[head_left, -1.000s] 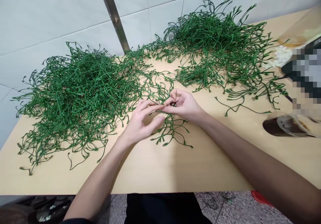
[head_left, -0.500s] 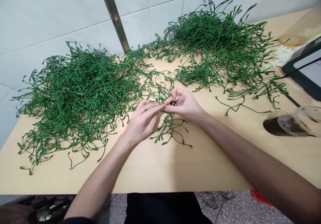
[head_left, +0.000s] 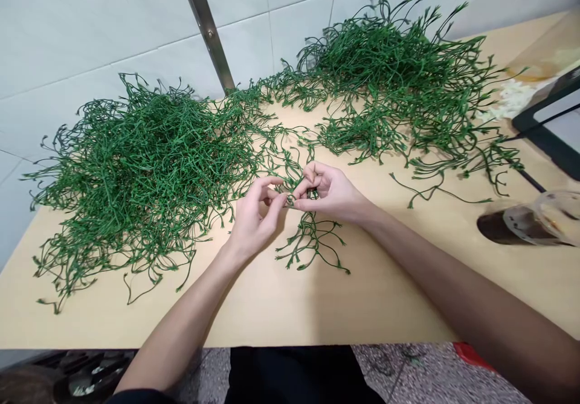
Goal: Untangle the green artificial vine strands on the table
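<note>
Near the middle of the table, my right hand (head_left: 333,192) is closed round a small bunch of thin green artificial stems (head_left: 312,241). Their forked tips hang out below the fingers and spread over the table. My left hand (head_left: 256,217) meets it from the left, its thumb and forefinger pinched on a thin green stem end beside the right fingertips. The fingers hide most of the spot where the two hands meet. Just beyond them lie loose stems, joining a large tangled heap of green stems (head_left: 149,156) to the left of my left hand.
Another heap of green stems (head_left: 385,60) lies at the back right, against the tiled wall (head_left: 299,29). A lidded cup of dark drink (head_left: 516,223) stands on the right of the table (head_left: 272,313). Behind it are a dark-framed device (head_left: 553,120) and white bits (head_left: 512,99).
My left fingers, stretched flat over the right fingertips before, have drawn back and curled into a pinch. The bunch in my right hand has shifted slightly towards me.
</note>
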The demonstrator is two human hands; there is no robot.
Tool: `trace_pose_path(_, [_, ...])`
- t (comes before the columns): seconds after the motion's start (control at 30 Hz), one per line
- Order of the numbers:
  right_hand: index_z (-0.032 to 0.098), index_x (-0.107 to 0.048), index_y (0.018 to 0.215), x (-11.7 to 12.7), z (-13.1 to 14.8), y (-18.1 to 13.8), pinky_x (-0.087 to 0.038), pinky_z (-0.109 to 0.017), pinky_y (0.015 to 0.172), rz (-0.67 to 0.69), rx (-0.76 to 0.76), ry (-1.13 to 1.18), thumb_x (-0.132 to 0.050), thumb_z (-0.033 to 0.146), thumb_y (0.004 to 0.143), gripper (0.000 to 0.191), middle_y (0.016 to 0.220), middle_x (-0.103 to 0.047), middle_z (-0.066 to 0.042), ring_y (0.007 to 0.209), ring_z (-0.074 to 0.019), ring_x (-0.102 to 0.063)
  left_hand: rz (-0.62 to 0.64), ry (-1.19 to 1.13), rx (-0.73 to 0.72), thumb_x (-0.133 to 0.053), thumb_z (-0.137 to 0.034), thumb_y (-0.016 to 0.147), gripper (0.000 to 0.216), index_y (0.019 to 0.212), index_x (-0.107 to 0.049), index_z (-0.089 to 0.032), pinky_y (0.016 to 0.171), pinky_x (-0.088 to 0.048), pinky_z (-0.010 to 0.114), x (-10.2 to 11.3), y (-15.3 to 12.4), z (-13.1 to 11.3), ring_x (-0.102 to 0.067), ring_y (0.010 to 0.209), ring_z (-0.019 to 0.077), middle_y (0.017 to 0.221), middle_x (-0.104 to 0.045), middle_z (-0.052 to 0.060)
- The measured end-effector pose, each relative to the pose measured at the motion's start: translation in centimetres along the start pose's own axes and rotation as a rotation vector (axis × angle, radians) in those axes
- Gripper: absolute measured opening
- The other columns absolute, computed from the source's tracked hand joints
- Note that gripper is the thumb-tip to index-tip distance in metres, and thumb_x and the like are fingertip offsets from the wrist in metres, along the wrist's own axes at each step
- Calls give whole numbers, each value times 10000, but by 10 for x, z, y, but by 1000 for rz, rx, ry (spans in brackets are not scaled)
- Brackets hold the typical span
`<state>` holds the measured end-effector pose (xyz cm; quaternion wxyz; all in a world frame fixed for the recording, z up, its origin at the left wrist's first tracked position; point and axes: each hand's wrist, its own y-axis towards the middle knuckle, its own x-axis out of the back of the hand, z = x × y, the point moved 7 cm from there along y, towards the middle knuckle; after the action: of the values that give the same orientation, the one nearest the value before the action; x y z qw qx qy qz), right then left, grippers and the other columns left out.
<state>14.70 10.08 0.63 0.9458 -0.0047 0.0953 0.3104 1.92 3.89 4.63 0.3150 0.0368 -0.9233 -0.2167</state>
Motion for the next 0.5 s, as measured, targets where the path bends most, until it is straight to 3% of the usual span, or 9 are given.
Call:
trace_pose_path(0.1, [237, -351, 792, 0, 1, 0, -408, -266, 602, 10, -1, 7, -833, 178, 601, 522, 653, -661, 48, 587, -91, -529, 25, -35, 108, -567, -206, 925, 226, 1149, -533, -207, 611, -465, 226, -3, -1, 11, -596, 624, 109, 711, -669, -34])
trace_pose_path(0.2, [240, -355, 788, 1, 0, 1, -422, -269, 592, -2, -10, 14, -862, 223, 581, 548, 665, -673, 41, 594, -94, -532, 40, 97, -32, -561, -203, 924, 140, 1052, -619, -199, 664, -477, 257, -2, 1, 5, -590, 707, 133, 803, -703, 8])
trace_pose_path(0.3, [238, -362, 772, 4, -1, 2, -439, -268, 603, -33, -5, 42, -871, 226, 569, 547, 651, -670, 49, 596, -95, -547, 39, 197, -182, -550, -162, 915, 184, 1063, -658, -176, 731, -488, 304, -2, 1, -4, -566, 790, 165, 859, -721, 40])
trace_pose_path(0.5, [231, -388, 748, 7, -2, 3, -461, -267, 627, -62, 1, 111, -874, 206, 558, 522, 658, -696, 38, 612, -106, -595, 43, 288, -276, -617, -224, 897, 92, 897, -683, -160, 762, -487, 346, -5, 0, -14, -538, 804, 182, 837, -693, 57])
